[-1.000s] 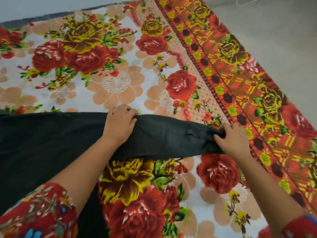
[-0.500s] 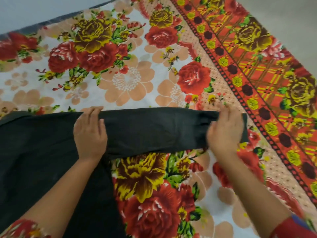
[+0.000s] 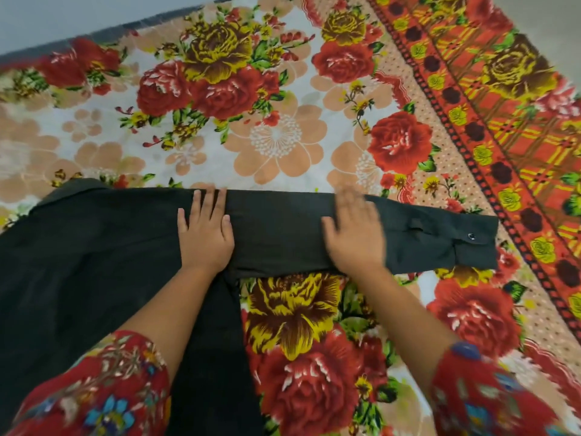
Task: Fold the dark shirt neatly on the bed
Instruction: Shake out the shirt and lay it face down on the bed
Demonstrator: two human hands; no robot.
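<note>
The dark shirt point(image 3: 78, 262) lies spread on the bed, its body filling the left side and running down toward me. One long sleeve point(image 3: 283, 231) stretches flat to the right and ends in a buttoned cuff point(image 3: 474, 247). My left hand point(image 3: 204, 234) rests palm down where the sleeve meets the body, fingers apart. My right hand point(image 3: 355, 234) lies flat on the middle of the sleeve, blurred by motion, well left of the cuff. Neither hand grips the cloth.
The bed is covered by a floral sheet point(image 3: 276, 143) with red and yellow roses and an orange patterned border point(image 3: 518, 136) along the right. A pale wall point(image 3: 47, 17) shows past the far edge. My red floral sleeves show at the bottom corners.
The sleeve was pulled straight and laid flat to the right. My right hand let go of the cuff and slid left onto the sleeve; my left hand shifted onto the shoulder seam.
</note>
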